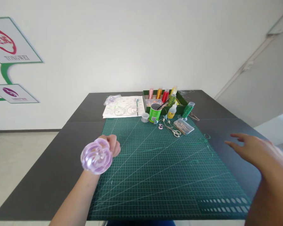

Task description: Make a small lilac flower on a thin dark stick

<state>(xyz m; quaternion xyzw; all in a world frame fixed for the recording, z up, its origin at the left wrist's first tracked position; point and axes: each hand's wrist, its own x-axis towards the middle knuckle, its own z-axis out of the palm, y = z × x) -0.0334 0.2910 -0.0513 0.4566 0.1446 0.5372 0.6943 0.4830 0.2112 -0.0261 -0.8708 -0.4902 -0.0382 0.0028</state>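
Note:
My left hand (113, 146) is closed, with a pale purple craft flower (97, 157) held up in front of it. The shiny petals are layered around a small glittering centre. The flower hides part of the wrist, and its stem is not visible. Over the dark table on the right, my right hand (252, 149) is apart from everything, its thumb and fingers spread and nothing between them. It looks slightly blurred. Beneath both hands is the green cutting mat (160, 166), which carries a few thin green thread scraps (207, 138).
Behind the mat stand a dark green box (184, 99) of coloured wire spools, a green can (154, 113), a glue bottle (172, 111) and a green spool (188, 110). Scissors (176, 133) lie beside a clear case (184, 126). White paper (108, 111) is at the back left.

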